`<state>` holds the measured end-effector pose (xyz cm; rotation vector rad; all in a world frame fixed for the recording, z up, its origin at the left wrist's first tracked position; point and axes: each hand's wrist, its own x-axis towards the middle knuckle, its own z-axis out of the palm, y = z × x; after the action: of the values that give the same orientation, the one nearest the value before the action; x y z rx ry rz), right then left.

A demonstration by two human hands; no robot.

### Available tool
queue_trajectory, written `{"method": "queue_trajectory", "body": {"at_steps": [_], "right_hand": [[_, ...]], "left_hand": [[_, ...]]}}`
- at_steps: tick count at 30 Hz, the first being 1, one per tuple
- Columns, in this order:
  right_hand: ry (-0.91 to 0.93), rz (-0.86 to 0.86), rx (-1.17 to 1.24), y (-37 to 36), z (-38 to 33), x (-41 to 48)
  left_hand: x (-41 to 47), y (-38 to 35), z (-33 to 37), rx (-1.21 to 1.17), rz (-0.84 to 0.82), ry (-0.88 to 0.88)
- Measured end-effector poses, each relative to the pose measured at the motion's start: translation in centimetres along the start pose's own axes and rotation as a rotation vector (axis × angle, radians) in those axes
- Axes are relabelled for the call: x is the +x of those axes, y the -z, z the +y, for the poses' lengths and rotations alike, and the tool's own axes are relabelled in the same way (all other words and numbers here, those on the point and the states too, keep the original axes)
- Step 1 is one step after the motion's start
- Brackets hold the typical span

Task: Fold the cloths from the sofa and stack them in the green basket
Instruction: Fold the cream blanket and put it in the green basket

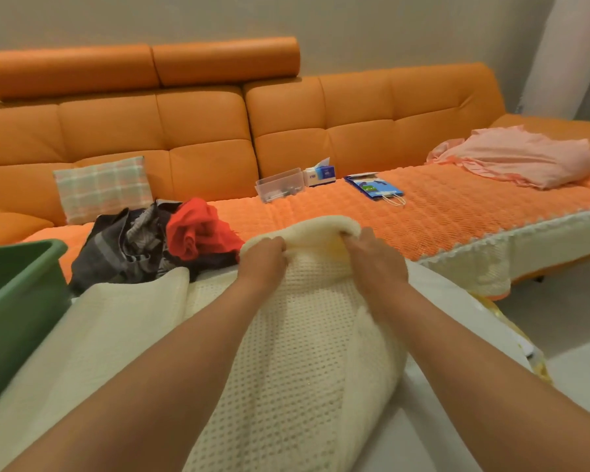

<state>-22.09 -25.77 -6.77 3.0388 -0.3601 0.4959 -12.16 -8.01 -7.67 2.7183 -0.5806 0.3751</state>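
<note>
A cream waffle-knit cloth lies stretched toward me in front of the orange sofa. My left hand and my right hand each grip its far fleecy edge, raised over the seat's front. A red cloth and a dark grey cloth sit crumpled on the seat just left of my hands. The green basket stands at the left edge, its inside hidden.
A plaid cushion leans on the backrest. A clear plastic box, a tissue box and a blue paper bag lie mid-seat. A pink cloth is heaped at the right end. Pale floor shows at right.
</note>
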Motion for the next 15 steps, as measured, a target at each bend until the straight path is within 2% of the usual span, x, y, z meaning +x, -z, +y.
{"method": "queue_trajectory", "body": {"at_steps": [2,4,6,8,9,11,13,14,15], "right_hand": [[-0.153,0.001,-0.072,1.1,1.4,-0.2],[-0.26,-0.14,-0.157,2.2,2.7,-0.8],[-0.257,-0.291,-0.251,3.0,3.3,-1.8],[-0.232,-0.37,-0.364,3.3,3.0,-2.8],[-0.203,-0.376,-0.442,3.1,2.7,-3.0],[-0.043,-0.276,-0.505,2.7,1.7,-3.3],[0.202,-0.115,-0.334,2.7,0.2,-3.5],[0.308,-0.089,-0.226,2.7,-0.6,-3.7],[0.385,-0.116,-0.114,2.7,-1.3,-4.2]], "left_hand": [[0.6,0.3,0.1,-0.08,0.109,0.056],[0.9,0.3,0.4,-0.161,0.125,0.119],[0.5,-0.6,0.6,-0.223,0.01,0.133],[-0.7,-2.2,0.8,-0.238,-0.176,0.087],[-1.4,-2.7,1.0,-0.215,-0.22,0.058],[-2.9,-3.2,1.3,-0.131,-0.127,0.005],[-4.6,-2.7,1.7,0.004,0.055,-0.025],[-5.4,-2.3,1.7,0.057,0.072,-0.01],[-6.0,-2.2,1.5,0.09,0.007,0.016]]}}
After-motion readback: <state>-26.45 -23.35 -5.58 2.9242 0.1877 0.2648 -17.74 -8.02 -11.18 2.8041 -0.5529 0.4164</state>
